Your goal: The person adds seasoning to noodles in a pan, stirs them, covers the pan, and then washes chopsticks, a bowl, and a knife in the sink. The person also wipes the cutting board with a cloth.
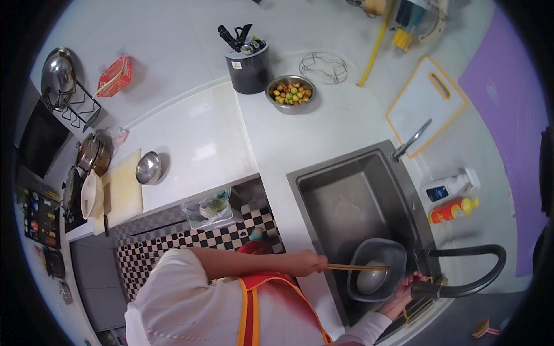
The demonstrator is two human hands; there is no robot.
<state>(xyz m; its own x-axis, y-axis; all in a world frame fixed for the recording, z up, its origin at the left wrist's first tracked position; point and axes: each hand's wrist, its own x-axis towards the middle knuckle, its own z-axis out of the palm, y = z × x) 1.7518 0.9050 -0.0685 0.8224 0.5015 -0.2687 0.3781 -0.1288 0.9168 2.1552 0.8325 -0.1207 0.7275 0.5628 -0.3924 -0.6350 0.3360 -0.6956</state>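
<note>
My left hand [308, 263] is closed around a pair of wooden chopsticks [346, 267], whose tips reach into a translucent grey plastic basin [400, 259]. Inside this basin, under the chopsticks, lies a rounded pale metallic bowl or ladle [370, 281]; its exact kind cannot be told. The basin stands in the lower part of the stainless steel sink [342, 212]. Beside the basin's right rim is my right hand [402, 292], close to the head of the black faucet [426, 290], which partly hides it. Whether its fingers hold the faucet head or the basin's rim cannot be told.
Behind the sink stand a spray bottle [450, 187], a yellow-capped bottle [452, 210] and a white cutting board [422, 104]. A steel bowl of small fruits [291, 108] sits near a dark utensil holder [249, 73]. Leftward are a small metal bowl [148, 168] and a knife [106, 212] on a board [125, 190].
</note>
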